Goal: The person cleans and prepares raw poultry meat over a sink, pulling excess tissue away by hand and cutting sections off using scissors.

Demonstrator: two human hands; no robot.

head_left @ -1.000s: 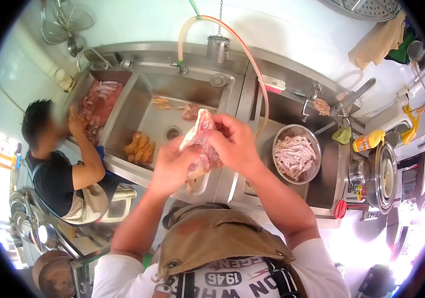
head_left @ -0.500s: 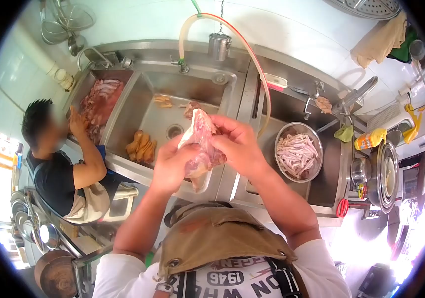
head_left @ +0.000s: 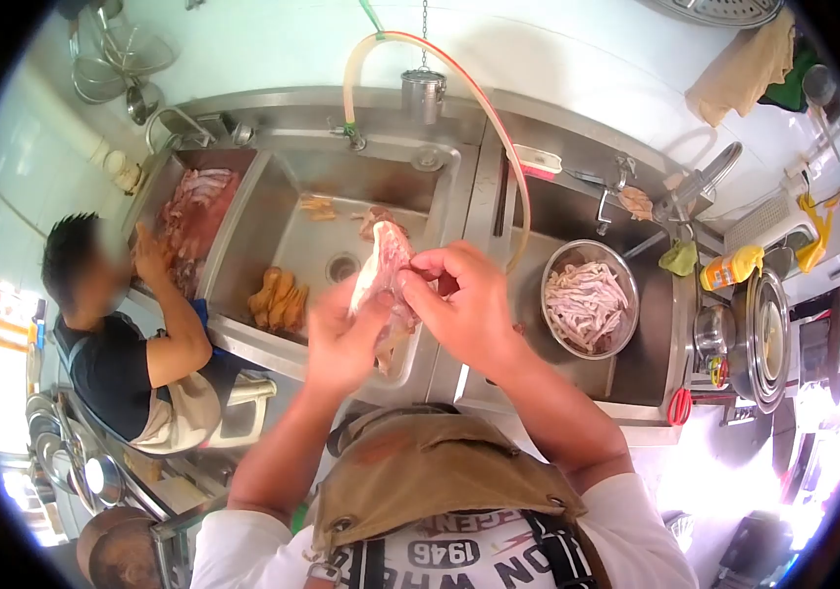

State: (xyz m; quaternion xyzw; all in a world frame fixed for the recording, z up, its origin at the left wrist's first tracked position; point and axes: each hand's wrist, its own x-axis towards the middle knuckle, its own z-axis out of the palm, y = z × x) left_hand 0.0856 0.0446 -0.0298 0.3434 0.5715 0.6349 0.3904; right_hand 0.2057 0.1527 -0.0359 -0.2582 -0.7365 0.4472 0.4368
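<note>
Centrally, a piece of raw poultry (head_left: 388, 257), pink flesh with a pale strip of skin or fat along one edge, is held up by two bare hands over the near right part of a large stainless-steel sink basin (head_left: 292, 236). The left hand (head_left: 338, 332) is wrapped around its lower left side, thumb across the flesh; the right hand (head_left: 464, 302) pinches its right side between thumb and fingers. The hands are close together, both closed on the piece.

Beyond it in the basin lies a reddish chunk of meat (head_left: 377, 215). Farther left are small yellowish pieces (head_left: 318, 207), and a yellow-orange heap of poultry parts (head_left: 278, 298) sits nearer the front, left of the round drain (head_left: 343, 266).

To the right, a second basin (head_left: 651, 344) holds a round metal bowl (head_left: 587, 251) of pale pink raw strips (head_left: 589, 302). At far left, a co-worker (head_left: 106, 368) in a dark top reaches one hand (head_left: 151, 253) over a basin of raw meat (head_left: 199, 208). A translucent hose (head_left: 484, 86) arches behind the sinks.
</note>
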